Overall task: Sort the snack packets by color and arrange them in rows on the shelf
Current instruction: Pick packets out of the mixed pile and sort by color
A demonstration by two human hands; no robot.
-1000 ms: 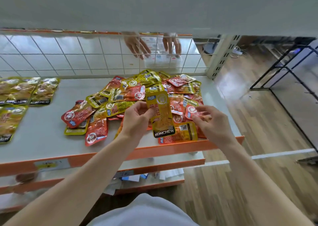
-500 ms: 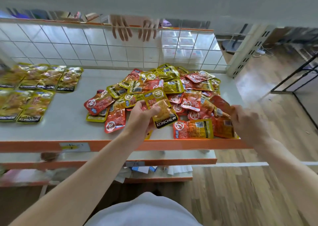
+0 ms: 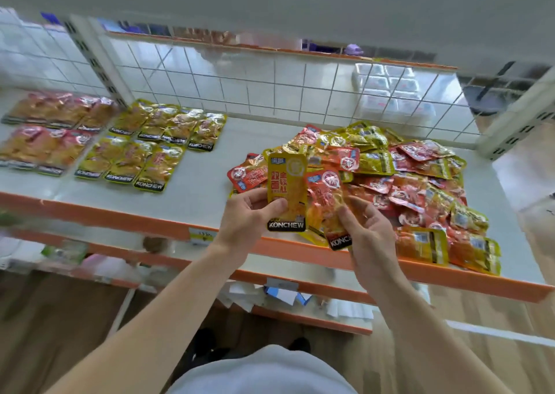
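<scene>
**One packet in each hand at the shelf's front edge**

We are holding two snack packets over the front of the shelf point(image 3: 198, 183), one in each hand. Our left hand point(image 3: 249, 218) is gripping a yellow packet point(image 3: 287, 183) upright. The thumb is pressing across its lower front just above the black KONCHEW band, and the fingers are curling behind it. Our right hand point(image 3: 371, 231) is pinching a red packet point(image 3: 326, 195) by its lower part, with the thumb lying on the front. This packet is leaning slightly and sitting just beside the yellow one, their edges touching or overlapping. Each grip is narrow and closed on its own packet.

Behind our hands, on the right half of the shelf, the unsorted pile point(image 3: 405, 177) is lying as a loose heap of overlapping red and yellow packets. A few of them are reaching the front edge.

On the left half, well apart from the pile, the sorted yellow packets point(image 3: 156, 147) are lying flat in two rows, with their black bands facing us. Just to the left of them, two more rows point(image 3: 45, 135) are lying flat. That corner is blurring badly, but they appear to be reddish-orange.

A white wire grid point(image 3: 270, 90) is running along the back of the shelf. An orange strip point(image 3: 120, 221) is edging the front, and a small yellow label point(image 3: 202, 236) is sitting on it near our left wrist. A lower shelf point(image 3: 315, 285) is showing beneath, with papers lying under it.
</scene>
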